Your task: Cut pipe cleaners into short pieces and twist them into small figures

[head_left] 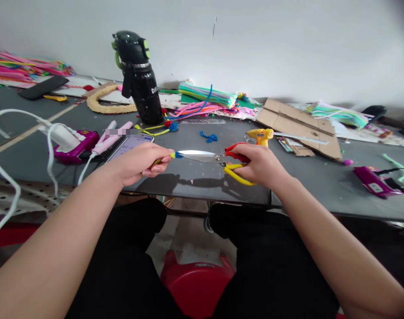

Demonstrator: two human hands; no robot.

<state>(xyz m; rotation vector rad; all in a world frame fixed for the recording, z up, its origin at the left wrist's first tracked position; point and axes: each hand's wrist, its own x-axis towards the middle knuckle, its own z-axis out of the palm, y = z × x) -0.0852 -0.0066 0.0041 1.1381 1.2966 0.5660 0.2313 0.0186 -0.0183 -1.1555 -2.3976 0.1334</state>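
Observation:
In my right hand [260, 164] is a pair of scissors [202, 156] with one red and one yellow handle, its blades pointing left. My left hand [143, 164] pinches a yellow and blue pipe cleaner piece [177, 155]. The blade tips meet the blue end of that piece; whether they cut into it I cannot tell. Beyond the blades, small blue pipe cleaner bits [209, 137] lie on the grey table [202, 181]. A yellow and blue pipe cleaner shape [158, 129] rests near the bottle's base.
A black bottle [143, 88] stands at back left, behind a phone [131, 144]. Purple power strips [77, 148] sit at both sides, with white cables at left. A yellow glue gun [262, 135] and cardboard [298, 126] lie at right. Pipe cleaner bundles [206, 95] line the wall.

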